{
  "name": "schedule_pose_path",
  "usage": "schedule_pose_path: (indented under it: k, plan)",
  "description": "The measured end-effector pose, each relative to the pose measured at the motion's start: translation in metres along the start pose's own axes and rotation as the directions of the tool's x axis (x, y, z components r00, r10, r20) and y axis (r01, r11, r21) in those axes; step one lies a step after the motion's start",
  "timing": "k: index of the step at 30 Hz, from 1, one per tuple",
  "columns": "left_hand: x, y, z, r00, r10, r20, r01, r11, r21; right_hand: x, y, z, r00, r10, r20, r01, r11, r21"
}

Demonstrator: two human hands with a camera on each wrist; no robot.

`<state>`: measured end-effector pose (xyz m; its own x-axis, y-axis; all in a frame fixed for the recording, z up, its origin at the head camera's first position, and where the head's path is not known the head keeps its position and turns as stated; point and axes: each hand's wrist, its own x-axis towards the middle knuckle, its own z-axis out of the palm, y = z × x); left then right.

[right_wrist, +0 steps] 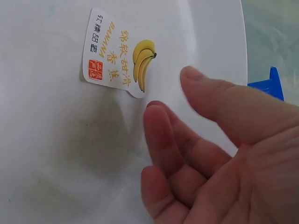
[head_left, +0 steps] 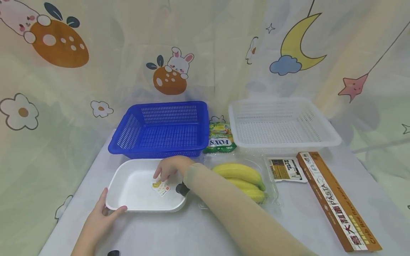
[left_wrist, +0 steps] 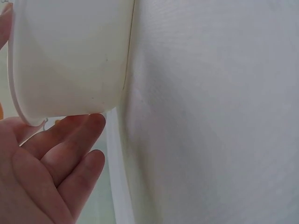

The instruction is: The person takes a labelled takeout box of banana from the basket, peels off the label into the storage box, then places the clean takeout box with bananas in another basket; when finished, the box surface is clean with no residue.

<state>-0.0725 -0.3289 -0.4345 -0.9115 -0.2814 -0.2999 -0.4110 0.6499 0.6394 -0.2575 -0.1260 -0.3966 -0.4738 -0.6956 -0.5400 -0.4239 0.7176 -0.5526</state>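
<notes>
A white shallow tray (head_left: 131,188) stands at the front left of the table, with a banana-printed label (head_left: 162,188) lying flat inside it. My left hand (head_left: 101,217) grips the tray's front left corner, the thumb at the front rim and the fingers along the side. In the left wrist view fingertips touch the underside of the tray's wall (left_wrist: 70,56). Over the tray's right half hovers my right hand (head_left: 171,167), its fingers loosely bent. The right wrist view has the label (right_wrist: 119,56) just beyond those fingertips, with a gap between thumb and fingers.
Bananas (head_left: 238,173) lie in a clear plastic box (head_left: 272,185) under my right forearm. Behind stand a blue basket (head_left: 160,151) and a white basket (head_left: 285,145), a green FOX'S bag (head_left: 220,138) between them. To the right are a flat packet (head_left: 285,169) and a long pasta box (head_left: 336,202).
</notes>
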Motion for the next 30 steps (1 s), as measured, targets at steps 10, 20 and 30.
schedule_pose_path:
  k: [10, 20, 30]
  plan:
    - [0.000, 0.000, -0.001, 1.000, 0.017, 0.016, -0.017, 1.000, 0.012, -0.024, -0.027, -0.012, 0.975, -0.212, -0.061, 0.220, 0.949, 0.226]
    - [0.003, 0.003, -0.006, 0.997, -0.038, 0.064, 0.032, 0.995, 0.100, -0.063, -0.031, -0.029, 0.953, -0.235, -0.193, 0.283, 0.918, 0.278]
    - [-0.003, 0.001, -0.008, 0.995, 0.094, -0.029, -0.086, 0.975, 0.205, -0.129, 0.016, -0.033, 0.909, -0.264, -0.322, 0.359, 0.888, 0.286]
